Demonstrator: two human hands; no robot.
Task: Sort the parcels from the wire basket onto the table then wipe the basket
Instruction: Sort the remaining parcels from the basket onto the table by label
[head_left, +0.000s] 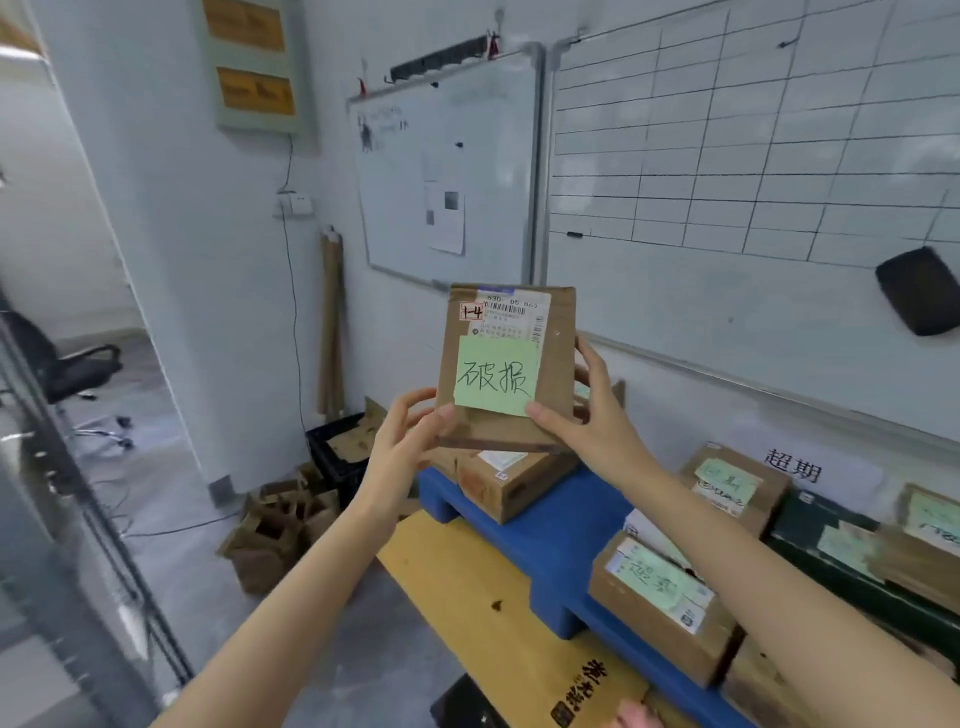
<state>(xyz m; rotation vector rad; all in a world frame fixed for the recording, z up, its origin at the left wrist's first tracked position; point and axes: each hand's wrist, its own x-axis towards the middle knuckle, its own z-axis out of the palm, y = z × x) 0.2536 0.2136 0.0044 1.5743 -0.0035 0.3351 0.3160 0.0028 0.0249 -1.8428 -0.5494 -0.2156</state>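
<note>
I hold a brown cardboard parcel (556, 364) upright in front of me, above the table's left end. It carries a white shipping label at the top and a green note with handwritten characters. My left hand (410, 426) grips its lower left corner, thumb on the front. My right hand (587, 415) grips its lower right edge, thumb on the green note. Below it another brown parcel (511, 480) lies on a blue plastic platform (550, 540). More parcels with green notes (660, 597) (732, 488) lie to the right. The wire basket is not in view.
A wooden tabletop (483, 597) runs under the blue platform. Whiteboards (452, 171) hang on the wall behind. On the floor to the left stand a black crate (332, 457) and opened cardboard boxes (270, 535). A metal rack (78, 519) lines the left edge, with an office chair (62, 364) beyond.
</note>
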